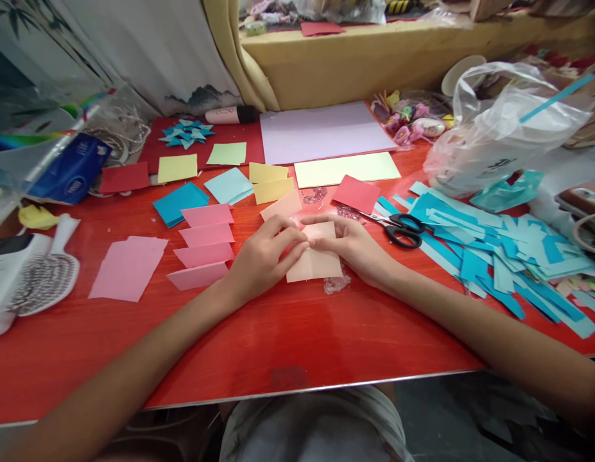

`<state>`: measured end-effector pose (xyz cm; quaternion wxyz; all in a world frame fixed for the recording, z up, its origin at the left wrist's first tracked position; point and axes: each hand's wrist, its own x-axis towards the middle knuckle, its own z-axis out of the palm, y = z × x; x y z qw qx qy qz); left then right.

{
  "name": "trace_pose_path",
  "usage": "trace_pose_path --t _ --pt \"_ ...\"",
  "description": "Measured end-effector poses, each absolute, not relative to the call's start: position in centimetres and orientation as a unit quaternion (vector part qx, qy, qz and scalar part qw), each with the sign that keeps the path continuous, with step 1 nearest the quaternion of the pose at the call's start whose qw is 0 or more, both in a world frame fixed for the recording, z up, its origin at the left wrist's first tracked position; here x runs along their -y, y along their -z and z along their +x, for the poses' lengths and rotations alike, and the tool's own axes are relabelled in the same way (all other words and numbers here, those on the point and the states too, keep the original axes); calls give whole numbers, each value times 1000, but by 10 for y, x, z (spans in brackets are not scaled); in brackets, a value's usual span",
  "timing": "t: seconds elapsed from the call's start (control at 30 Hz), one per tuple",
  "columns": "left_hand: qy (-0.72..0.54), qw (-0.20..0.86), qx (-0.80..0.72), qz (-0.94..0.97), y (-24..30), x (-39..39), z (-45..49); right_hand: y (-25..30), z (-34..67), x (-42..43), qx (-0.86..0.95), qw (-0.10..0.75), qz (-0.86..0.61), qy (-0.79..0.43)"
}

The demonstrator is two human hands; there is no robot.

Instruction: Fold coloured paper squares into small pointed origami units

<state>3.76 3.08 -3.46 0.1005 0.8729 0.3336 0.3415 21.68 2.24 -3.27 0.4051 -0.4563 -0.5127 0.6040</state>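
A creased peach paper square [309, 264] lies partly lifted off the red table, with both my hands on it. My left hand [273, 247] pinches its upper left part between bent fingers. From the other side, my right hand [348, 240] grips it between thumb and fingers, the fingertips of both hands almost meeting. Another peach sheet [284, 204] rests just beyond my left hand. Folded pink papers [206, 236] stand in an overlapping row to the left. Beyond my right hand are a red paper square [357, 194] and black-handled scissors [405, 230].
Blue paper strips [504, 247] are heaped on the right, below a clear plastic bag [504, 135]. Flat pink sheets [128, 266] and a hairbrush [51, 276] lie left. Blue [179, 202] and yellow papers [271, 183], plus a lilac sheet [326, 131], are farther back.
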Motion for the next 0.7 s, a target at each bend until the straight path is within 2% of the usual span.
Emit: trace_pose_path --t 0.17,0.4,0.7 --pt "-331 233 -418 813 30 -26 43 34 217 -22 545 405 -483 -553" --pt "-368 320 -430 760 34 -28 42 32 218 -22 600 383 -494 -499" --pt "-349 392 -447 724 36 -28 43 34 220 -20 657 328 -436 -520"
